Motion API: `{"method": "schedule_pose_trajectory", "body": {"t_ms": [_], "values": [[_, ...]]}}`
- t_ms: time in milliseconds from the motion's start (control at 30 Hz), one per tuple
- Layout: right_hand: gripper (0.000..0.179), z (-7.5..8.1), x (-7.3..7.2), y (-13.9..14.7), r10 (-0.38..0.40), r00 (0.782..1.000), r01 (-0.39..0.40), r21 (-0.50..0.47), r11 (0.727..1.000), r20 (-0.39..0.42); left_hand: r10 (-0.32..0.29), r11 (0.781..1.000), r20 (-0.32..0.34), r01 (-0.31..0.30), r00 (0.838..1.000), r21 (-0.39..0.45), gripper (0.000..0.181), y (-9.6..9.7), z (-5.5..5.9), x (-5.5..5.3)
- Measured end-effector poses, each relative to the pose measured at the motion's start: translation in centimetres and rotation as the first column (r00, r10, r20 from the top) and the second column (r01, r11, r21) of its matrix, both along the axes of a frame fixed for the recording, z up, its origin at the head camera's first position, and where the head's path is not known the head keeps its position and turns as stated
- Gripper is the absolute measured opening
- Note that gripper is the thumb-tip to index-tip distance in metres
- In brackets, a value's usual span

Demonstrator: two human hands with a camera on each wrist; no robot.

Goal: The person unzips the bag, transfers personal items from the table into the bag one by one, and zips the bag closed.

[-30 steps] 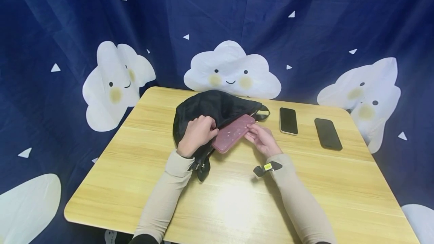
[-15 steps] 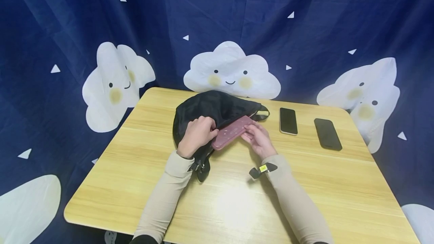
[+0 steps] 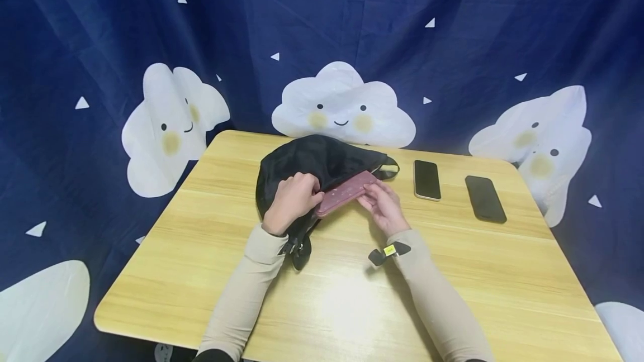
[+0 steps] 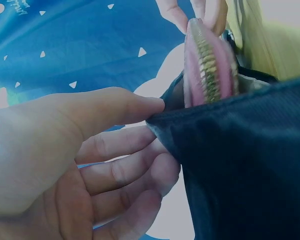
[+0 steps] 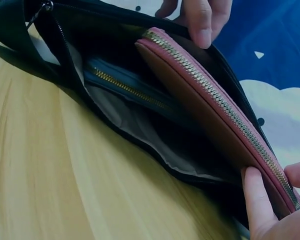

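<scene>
A black fabric bag [image 3: 314,158] lies on its side on the table, its zippered mouth spread toward me. My left hand [image 3: 296,200] pinches the upper edge of that mouth between thumb and fingers. A pink wallet [image 3: 347,193] with a gold zip is partway inside the opening. My right hand [image 3: 384,206] grips its outer end, thumb on one face and fingers on the other. Deeper in the bag, the right wrist view shows a dark blue zipped pouch or wallet [image 5: 125,85] against the pale lining. The wallet's inner part is hidden in the head view.
Two dark phones lie to the right of the bag: one phone [image 3: 427,180] nearer it, the other phone [image 3: 485,199] farther right. A bag strap loop [image 3: 389,168] sticks out at the right. Behind the wooden table [image 3: 322,306] hangs a blue curtain [image 3: 322,10] with clouds.
The pink wallet has slid farther into the bag and tilted, so less of its face shows. My right hand has shifted slightly left with it. The left hand has stayed in place.
</scene>
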State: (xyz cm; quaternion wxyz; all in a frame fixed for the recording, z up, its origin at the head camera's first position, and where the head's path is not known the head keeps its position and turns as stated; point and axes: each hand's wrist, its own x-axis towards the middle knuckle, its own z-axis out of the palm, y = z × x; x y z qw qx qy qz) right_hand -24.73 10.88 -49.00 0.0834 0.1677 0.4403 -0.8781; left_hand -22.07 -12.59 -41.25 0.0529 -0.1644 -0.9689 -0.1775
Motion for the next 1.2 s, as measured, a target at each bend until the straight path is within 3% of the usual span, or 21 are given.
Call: {"method": "schedule_pose_trajectory", "body": {"t_ms": [233, 533, 1200], "values": [[0.028, 0.2, 0.0, -0.5, -0.017, 1.000, 0.016, -0.013, 1.000, -0.004, -0.002, 1.000, 0.000, 0.002, 1.000, 0.001, 0.027, 0.0, 0.0, 0.0], [0.038, 0.6, 0.1, -1.5, -0.099, 0.995, 0.100, 0.017, 0.995, -0.031, -0.008, 1.000, -0.008, 0.008, 1.000, 0.008, 0.027, 0.0, 0.1, 0.0], [0.024, 0.5, 0.4, -3.4, -0.067, 0.995, 0.064, -0.045, 0.997, -0.074, -0.006, 1.000, -0.025, 0.007, 1.000, 0.004, 0.030, 0.0, 0.0, 0.1]]}}
